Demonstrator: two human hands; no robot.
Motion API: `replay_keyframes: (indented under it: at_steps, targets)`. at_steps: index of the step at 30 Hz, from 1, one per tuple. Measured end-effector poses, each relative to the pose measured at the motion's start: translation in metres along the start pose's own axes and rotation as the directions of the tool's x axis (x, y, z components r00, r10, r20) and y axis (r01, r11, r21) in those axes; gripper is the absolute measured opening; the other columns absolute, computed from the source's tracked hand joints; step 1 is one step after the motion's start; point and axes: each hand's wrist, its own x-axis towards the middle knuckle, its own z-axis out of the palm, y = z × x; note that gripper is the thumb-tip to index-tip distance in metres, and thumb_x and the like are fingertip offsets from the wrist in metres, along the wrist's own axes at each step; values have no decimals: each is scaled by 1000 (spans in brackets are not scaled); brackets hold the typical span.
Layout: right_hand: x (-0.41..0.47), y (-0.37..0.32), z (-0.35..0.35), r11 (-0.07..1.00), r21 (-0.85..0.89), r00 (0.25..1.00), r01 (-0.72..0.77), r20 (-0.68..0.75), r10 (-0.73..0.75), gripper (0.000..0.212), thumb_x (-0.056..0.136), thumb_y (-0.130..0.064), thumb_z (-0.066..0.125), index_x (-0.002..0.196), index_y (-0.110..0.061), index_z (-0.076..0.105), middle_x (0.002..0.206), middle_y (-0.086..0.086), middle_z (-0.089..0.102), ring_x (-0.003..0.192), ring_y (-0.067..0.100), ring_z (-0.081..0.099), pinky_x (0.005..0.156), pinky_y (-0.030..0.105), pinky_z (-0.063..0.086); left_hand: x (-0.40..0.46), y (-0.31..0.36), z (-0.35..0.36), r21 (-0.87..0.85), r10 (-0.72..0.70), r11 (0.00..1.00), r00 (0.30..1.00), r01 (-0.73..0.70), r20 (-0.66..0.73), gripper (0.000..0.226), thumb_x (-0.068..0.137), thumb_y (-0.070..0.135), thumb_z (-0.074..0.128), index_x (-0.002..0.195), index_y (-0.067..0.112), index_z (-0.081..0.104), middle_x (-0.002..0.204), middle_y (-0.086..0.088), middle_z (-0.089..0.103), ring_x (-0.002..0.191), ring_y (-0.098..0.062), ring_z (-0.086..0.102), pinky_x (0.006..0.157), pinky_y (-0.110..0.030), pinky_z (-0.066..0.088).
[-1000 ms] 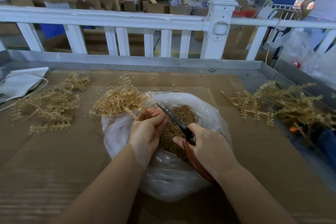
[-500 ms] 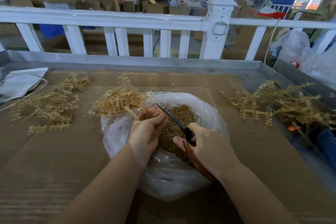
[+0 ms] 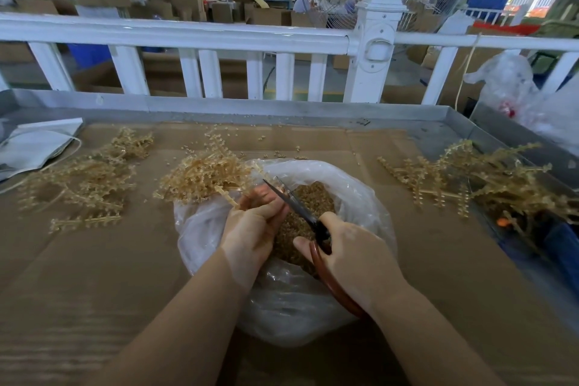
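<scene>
Above the clear plastic bag (image 3: 360,197), the left hand (image 3: 253,229) is clamping its fingers on a tan branched plastic sprue (image 3: 203,175), while the right hand (image 3: 354,257) is curling its fingers round brown-handled scissors (image 3: 296,205) whose parted blades are likely endangering the nearby fingertips.

The left hand (image 3: 253,229) and right hand (image 3: 354,257) are bare, as are both forearms up to the frame's edge.

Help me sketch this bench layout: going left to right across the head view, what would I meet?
From the left: white bag → loose sprig pile → held sprig bunch → left hand gripping it → scissors → right hand holding them → far sprig pile.
</scene>
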Motion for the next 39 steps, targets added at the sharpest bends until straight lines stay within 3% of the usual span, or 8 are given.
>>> replay_keyframes:
  at_steps: [3, 7, 13, 21, 26, 31, 39]
  targets:
    - [1, -1, -1, 999, 47, 1000, -24, 3, 24, 36, 89, -64, 42, 90, -28, 44, 78, -9, 55, 73, 10, 54, 62, 21, 37, 0, -1, -2, 13, -16, 1000, 1000, 16, 5, 30, 82, -21, 49, 99, 3, 54, 84, -8, 58, 78, -18, 62, 60, -24, 58]
    - [3, -1, -1, 997, 70, 999, -44, 26, 42, 37, 89, -63, 43, 91, -27, 48, 76, -9, 56, 74, 10, 57, 69, 25, 46, 1, 0, -3, 33, -22, 999, 1000, 22, -15, 27, 80, -21, 51, 84, 6, 55, 76, -6, 61, 65, -13, 67, 55, -21, 56]
    - [4, 1, -3, 998, 46, 999, -39, 29, 38, 34, 89, -62, 46, 83, -29, 44, 64, -13, 46, 61, 2, 46, 53, 11, 30, 1, -1, -4, 61, -20, 998, 999, 23, -49, 27, 79, -21, 54, 86, 5, 56, 73, -7, 64, 62, -13, 69, 54, -22, 56]
    - [1, 2, 0, 999, 36, 999, -35, -12, 35, 35, 88, -63, 46, 80, -29, 44, 60, -12, 45, 54, -1, 43, 48, 12, 30, -1, -1, -2, 88, -26, 996, 998, 31, -57, 24, 81, -20, 54, 83, 4, 56, 77, -8, 63, 73, -17, 64, 55, -21, 57]
    - [1, 2, 1, 999, 35, 1000, -29, 4, 29, 35, 88, -63, 45, 85, -28, 47, 62, -13, 47, 56, -1, 45, 50, 11, 31, 0, 2, -2, 74, -50, 996, 998, 53, -44, 15, 85, -8, 56, 83, 7, 55, 72, -6, 64, 60, -12, 67, 54, -22, 56]
    - [-1, 2, 1, 1000, 4, 1000, -16, -11, 16, 36, 89, -64, 42, 84, -29, 44, 61, -12, 44, 54, -2, 43, 49, 13, 30, 0, 0, 0, 77, -30, 996, 998, 34, -57, 17, 83, -11, 58, 80, 5, 55, 75, -6, 60, 57, -12, 66, 53, -22, 56]
    - [-1, 0, 7, 999, -53, 998, 4, -63, -7, 37, 88, -68, 36, 90, -31, 37, 81, -8, 55, 75, 10, 53, 64, 21, 35, -1, 1, 0, 114, -47, 992, 997, 54, -66, 19, 86, -12, 53, 80, 6, 55, 75, -7, 61, 69, -17, 64, 58, -25, 58]
